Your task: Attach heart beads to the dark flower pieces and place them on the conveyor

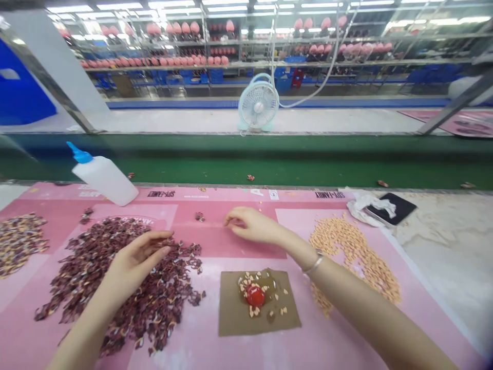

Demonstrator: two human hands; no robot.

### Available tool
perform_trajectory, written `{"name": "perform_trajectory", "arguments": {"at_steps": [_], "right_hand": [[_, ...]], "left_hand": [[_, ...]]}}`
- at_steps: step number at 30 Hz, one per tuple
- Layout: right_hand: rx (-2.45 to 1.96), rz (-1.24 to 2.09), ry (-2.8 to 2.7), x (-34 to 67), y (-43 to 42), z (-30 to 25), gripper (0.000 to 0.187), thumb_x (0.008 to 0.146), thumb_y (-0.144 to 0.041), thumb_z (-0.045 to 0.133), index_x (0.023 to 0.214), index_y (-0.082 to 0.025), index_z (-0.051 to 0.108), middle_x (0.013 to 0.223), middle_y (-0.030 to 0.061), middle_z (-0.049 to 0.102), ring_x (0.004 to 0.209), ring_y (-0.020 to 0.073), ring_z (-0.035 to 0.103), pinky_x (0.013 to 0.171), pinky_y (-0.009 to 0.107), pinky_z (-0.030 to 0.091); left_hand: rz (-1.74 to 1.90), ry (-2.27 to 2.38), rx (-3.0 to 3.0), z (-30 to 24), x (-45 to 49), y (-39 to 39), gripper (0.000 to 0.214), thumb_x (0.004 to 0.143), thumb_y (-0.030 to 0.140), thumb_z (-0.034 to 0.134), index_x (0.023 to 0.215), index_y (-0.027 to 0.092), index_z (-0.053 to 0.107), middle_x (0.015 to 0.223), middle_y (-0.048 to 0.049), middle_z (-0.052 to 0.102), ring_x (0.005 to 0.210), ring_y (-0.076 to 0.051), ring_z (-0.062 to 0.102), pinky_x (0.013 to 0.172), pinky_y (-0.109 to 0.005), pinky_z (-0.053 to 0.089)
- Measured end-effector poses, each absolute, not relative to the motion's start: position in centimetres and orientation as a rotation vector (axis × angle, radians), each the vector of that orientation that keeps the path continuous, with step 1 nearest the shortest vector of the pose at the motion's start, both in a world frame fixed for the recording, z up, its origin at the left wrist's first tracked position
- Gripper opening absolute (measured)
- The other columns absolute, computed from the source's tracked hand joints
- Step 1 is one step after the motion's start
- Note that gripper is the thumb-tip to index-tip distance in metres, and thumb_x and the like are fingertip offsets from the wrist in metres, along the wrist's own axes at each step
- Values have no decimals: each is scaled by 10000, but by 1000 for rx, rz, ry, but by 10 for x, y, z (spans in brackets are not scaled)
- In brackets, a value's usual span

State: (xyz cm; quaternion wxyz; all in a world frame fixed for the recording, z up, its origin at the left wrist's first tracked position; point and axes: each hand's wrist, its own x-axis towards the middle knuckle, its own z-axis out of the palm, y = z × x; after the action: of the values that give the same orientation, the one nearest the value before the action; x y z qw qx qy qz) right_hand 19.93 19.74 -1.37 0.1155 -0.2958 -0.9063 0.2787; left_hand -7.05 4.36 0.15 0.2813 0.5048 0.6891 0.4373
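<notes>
My left hand (136, 259) rests over a large heap of dark red petal-like pieces (94, 257) on a pink printed mat (215, 241), its fingers slightly apart and nothing visible in them. My right hand (250, 226) hovers above the mat with curled fingers, near a small cluster of dark pieces (199, 216). Below it lies a brown card square (260, 303) bearing a shiny red round piece (255, 295) and scattered cream bits. A heap of peach-coloured pieces (352, 262) lies to the right.
A white glue bottle with a blue nozzle (103, 177) lies at the mat's far edge. A mixed heap (19, 244) sits far left. A white cloth (365, 208) and black pad (393, 208) lie right. A green conveyor belt (246, 164) runs behind, then a fan (258, 103) and shelves.
</notes>
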Motion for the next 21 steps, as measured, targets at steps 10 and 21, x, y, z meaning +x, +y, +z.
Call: {"name": "perform_trajectory", "arguments": {"at_steps": [10, 21], "right_hand": [[-1585, 504, -2266, 411, 83, -25, 348, 1036, -473, 461, 999, -271, 743, 1057, 87, 789, 927, 266, 759, 758, 402, 617], [-1609, 28, -2085, 399, 13, -71, 300, 1071, -421, 519, 1021, -265, 771, 996, 68, 782, 890, 227, 742, 758, 377, 625]], "left_hand": [[1291, 2021, 1328, -13, -31, -13, 255, 791, 387, 784, 1032, 467, 770, 1210, 131, 783, 1175, -356, 734, 1219, -608, 449], [1033, 1807, 1478, -52, 14, -23, 268, 885, 493, 718, 1097, 349, 798, 1081, -17, 817, 970, -251, 802, 901, -295, 675]]}}
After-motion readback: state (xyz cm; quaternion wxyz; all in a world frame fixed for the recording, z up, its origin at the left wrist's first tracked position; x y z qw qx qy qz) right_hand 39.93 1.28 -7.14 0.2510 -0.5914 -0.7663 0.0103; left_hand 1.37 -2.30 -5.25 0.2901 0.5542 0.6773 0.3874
